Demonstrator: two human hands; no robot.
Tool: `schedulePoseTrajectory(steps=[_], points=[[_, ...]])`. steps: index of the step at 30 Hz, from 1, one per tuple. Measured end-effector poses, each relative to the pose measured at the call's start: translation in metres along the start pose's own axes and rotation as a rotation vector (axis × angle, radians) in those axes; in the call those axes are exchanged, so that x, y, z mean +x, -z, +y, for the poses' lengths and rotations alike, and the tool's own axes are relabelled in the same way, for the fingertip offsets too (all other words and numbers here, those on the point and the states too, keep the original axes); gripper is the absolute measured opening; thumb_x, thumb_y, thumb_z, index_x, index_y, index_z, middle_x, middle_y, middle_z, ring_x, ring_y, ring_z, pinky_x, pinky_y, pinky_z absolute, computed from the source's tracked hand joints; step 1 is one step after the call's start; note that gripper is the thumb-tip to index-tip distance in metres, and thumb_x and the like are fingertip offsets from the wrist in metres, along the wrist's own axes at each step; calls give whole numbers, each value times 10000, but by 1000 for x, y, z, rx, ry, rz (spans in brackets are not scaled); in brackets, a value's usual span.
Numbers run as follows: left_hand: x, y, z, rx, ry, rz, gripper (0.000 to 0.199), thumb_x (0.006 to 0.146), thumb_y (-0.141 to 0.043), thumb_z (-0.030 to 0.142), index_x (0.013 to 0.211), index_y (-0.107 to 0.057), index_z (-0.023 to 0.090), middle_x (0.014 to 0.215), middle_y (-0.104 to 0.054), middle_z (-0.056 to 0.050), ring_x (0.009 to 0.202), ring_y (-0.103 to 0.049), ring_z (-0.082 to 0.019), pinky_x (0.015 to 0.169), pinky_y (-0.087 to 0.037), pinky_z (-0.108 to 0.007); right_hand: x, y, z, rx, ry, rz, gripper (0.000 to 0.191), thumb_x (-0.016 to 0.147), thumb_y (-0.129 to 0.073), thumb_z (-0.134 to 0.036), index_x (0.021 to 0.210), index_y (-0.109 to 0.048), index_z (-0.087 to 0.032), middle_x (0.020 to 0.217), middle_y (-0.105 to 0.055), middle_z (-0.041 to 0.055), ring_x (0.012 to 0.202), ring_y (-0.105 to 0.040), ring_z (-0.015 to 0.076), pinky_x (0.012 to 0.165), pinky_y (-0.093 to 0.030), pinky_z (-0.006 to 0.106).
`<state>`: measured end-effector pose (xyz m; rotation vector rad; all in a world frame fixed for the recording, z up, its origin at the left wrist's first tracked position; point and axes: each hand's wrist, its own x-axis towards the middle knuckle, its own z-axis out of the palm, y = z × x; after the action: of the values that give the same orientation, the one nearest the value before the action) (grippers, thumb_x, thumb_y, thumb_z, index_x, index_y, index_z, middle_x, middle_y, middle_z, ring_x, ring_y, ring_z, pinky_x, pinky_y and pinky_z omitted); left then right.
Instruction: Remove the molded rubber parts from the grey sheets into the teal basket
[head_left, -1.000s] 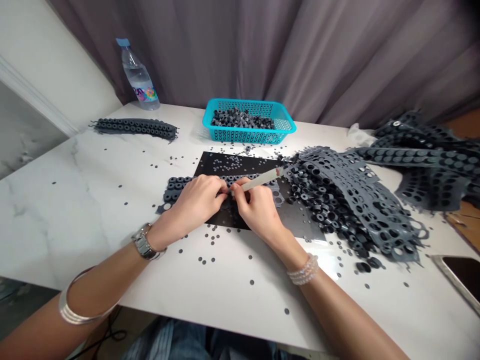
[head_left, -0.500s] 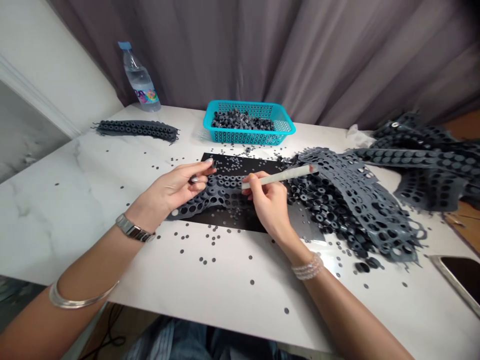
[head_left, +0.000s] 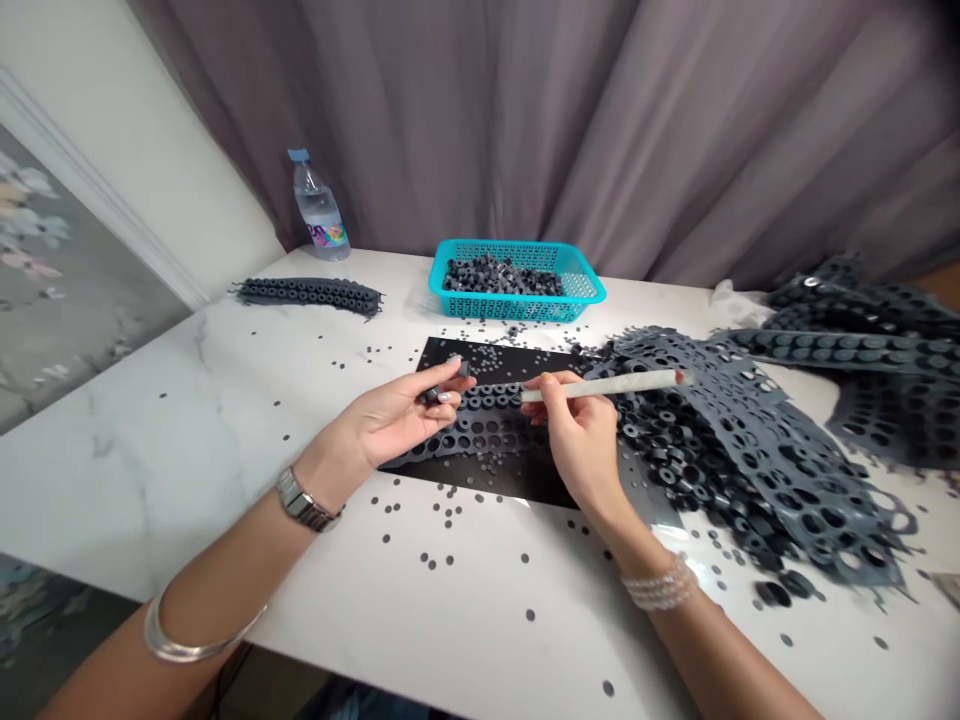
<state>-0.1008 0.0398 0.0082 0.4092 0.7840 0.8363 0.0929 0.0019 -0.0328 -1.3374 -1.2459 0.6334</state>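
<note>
My left hand (head_left: 401,415) is closed on small black rubber rings (head_left: 431,396), one pinched near the thumb tip and another by the curled fingers. A pale, stick-like tool (head_left: 622,384) with a reddish end is gripped in my right hand (head_left: 581,430), its other end pointing left and down. Between the hands lies a dark rubber strip (head_left: 480,430) with rows of round holes and raised rings, on a black sheet (head_left: 450,350). Many small dark discs are scattered over the sheet and table. My fingers hide part of the strip.
A turquoise basket (head_left: 517,312) of black rings stands behind the sheet. Loose rings (head_left: 682,470) and a perforated rubber sheet (head_left: 757,450) are heaped at the right. A finished-looking ringed strip (head_left: 307,292) and a water bottle (head_left: 322,215) are at the back left.
The view has shifted, so everything sits lower and more to the right. My left hand still holds rings and my right hand still holds the pale tool near the strip.
</note>
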Motion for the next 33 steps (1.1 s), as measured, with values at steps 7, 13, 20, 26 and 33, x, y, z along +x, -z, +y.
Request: schedulePoseTrajectory(steps=[7, 13, 20, 26, 33], points=[[-6, -10, 2, -73, 2, 7, 61, 848, -576, 69, 796, -604, 87, 866, -662, -160, 616, -533, -79, 451, -436, -131, -1, -1, -4, 2, -11, -2, 348, 916, -516, -425, 731, -683, -181, 679, -654, 16, 594, -608, 147, 584, -454, 270], [-3, -6, 9, -207, 15, 34, 81, 852, -538, 117, 803, -598, 95, 852, -668, -162, 729, -629, -152, 465, -498, -147, 9, -9, -17, 58, -18, -73, 310, 905, -525, -407, 755, -672, -178, 633, -652, 12, 579, -613, 146, 571, -456, 265], [-3, -4, 9, -52, -35, 17, 180, 919, -497, 69, 882, -672, 78, 581, -469, 28, 448, -427, -2, 367, -318, -52, -2, -25, -7, 54, -49, -144, 337, 904, -503, -410, 724, -661, -173, 648, -642, 14, 569, -608, 136, 563, -451, 249], [-5, 1, 4, 975, -415, 129, 146, 787, -669, 142, 876, -774, 190, 680, -633, -9, 524, -452, -65, 421, -319, -164, -9, -23, -1, -68, -3, -257, 324, 918, -474, -383, 744, -660, -185, 655, -659, 13, 589, -627, 148, 582, -449, 247], [-2, 6, -16, 1395, -712, 40, 245, 602, -743, 58, 743, -788, 254, 746, -701, -21, 712, -579, -183, 672, -416, -257, -10, -24, -7, -189, 56, -309, 280, 917, -456, -316, 746, -646, -200, 623, -652, -5, 555, -595, 136, 556, -400, 240]])
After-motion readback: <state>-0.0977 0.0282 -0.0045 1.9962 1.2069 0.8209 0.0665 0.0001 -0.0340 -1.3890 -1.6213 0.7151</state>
